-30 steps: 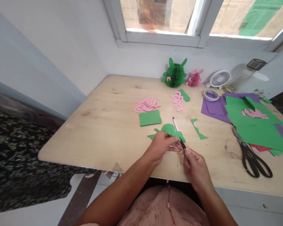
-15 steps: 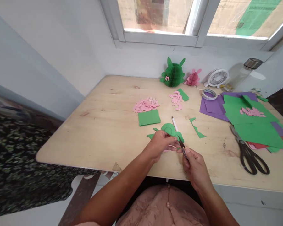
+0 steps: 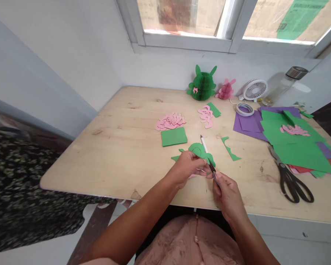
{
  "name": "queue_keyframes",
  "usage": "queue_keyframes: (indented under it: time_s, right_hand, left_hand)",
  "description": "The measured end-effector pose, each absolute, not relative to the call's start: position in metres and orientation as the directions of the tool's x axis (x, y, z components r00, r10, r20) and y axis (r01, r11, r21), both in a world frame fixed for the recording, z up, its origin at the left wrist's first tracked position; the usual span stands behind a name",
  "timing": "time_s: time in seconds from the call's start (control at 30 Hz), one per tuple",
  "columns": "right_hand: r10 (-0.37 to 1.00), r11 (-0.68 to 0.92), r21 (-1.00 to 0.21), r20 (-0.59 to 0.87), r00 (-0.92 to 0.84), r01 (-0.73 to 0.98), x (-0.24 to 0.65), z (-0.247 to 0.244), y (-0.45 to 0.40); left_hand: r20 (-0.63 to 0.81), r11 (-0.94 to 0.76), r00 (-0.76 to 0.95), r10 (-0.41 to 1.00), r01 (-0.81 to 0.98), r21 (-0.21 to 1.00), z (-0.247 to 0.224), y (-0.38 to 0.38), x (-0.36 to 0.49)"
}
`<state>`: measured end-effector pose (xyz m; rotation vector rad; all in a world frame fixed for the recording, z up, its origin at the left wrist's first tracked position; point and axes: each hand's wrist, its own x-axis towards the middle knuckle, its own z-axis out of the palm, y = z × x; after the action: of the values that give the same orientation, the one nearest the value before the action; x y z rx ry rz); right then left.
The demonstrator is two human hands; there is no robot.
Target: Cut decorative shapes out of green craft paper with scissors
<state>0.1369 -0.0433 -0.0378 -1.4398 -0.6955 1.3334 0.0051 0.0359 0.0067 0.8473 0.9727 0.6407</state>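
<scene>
From where I stand, the counter (image 3: 113,147) carries everything, and the green cut-out (image 3: 196,149) is near its front edge. Right of the cut-out, green sheets (image 3: 300,156) overlap in a stack, perhaps to keep the stock together. Beyond it, to the right, a capped glass bottle (image 3: 280,88) has something yellowish near its base; I cannot tell what. Large scissors (image 3: 298,184) lie unused to its right. The left hand (image 3: 186,165) pinches the cut-out, seemingly to steady it, while the right hand (image 3: 228,191) grips small scissors (image 3: 212,168) with the blades against its edge, probably so they follow the curve. Pink pieces (image 3: 171,121) sit heaped beyond it, to the left, and a pen (image 3: 203,142) lies just behind it
</scene>
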Motion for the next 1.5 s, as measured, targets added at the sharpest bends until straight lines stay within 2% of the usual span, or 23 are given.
queue_keyframes:
  time_s: [1.5]
  right_hand:
    - [0.893, -0.323, -0.914, -0.380, 0.240, -0.245, 0.1375, -0.0402, -0.0446]
  left_hand:
    - [-0.446, 0.533, 0.457, 0.770, -0.076, 0.843, 0.0051, 0.0392, 0.0071]
